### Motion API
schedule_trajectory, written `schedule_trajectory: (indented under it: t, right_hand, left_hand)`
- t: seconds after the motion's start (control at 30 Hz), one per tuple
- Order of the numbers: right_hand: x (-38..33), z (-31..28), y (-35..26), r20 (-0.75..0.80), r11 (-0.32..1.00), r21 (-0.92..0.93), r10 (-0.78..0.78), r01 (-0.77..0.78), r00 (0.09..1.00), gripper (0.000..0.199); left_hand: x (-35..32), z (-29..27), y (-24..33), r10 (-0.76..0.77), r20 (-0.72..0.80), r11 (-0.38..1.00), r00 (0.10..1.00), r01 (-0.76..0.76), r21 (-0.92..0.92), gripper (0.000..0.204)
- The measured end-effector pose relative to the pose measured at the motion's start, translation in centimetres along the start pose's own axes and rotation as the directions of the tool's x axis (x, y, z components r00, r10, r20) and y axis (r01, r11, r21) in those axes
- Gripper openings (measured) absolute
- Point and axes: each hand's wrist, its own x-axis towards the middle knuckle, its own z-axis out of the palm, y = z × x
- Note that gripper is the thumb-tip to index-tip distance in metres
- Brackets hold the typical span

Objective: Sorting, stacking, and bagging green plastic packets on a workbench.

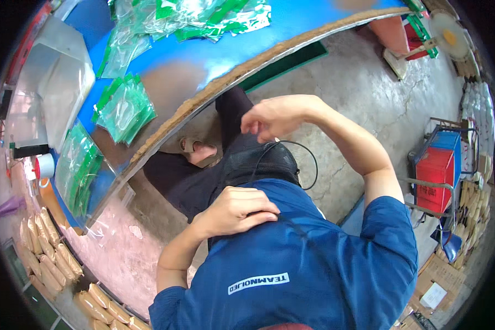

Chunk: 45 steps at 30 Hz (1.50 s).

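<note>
My left hand (239,210) rests against the front of my blue shirt (302,258), its fingers nearly straight and its thumb a little apart. Nothing shows in it. My right hand (272,117) is raised above my lap with its fingers loosely bent and spread, and I see nothing held there. Just below it, a thin black cable (317,165) loops over a dark mesh item (272,163) on my lap. Ahead of me, a blue-topped table (214,69) carries clear plastic bags with green edges: a large pile (187,19), a smaller stack (125,107) and another stack (78,170).
The table's worn brown edge (247,69) curves between me and the bags. A translucent plastic bin (55,71) and a white cup (45,165) stand at the left. Brown packets (49,247) fill the lower left. Red and blue crates (435,170) sit on a cart to the right.
</note>
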Motion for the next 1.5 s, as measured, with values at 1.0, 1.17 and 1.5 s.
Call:
schedule_trajectory:
  t: [1.0,1.17,1.5]
  right_hand:
    - [0.6,-1.8,2.3,-0.734,0.998,0.049,0.012,0.035,0.679,0.026]
    - [0.4,-3.5,1.5,-0.858,0.885,0.305,0.096,0.351,0.505,0.024]
    - [10.0,-5.6,-2.7,-0.713,0.961,-0.123,-0.258,0.247,0.651,0.022]
  left_hand:
    - [-1.4,-8.9,2.1,0.103,-0.838,0.861,0.536,0.374,0.345,0.025]
    - [-5.8,-9.1,1.3,-0.033,-0.859,0.987,0.510,0.154,0.053,0.013]
    - [-11.0,-5.2,-5.9,-0.492,-0.867,0.852,0.079,-0.161,-0.498,0.022]
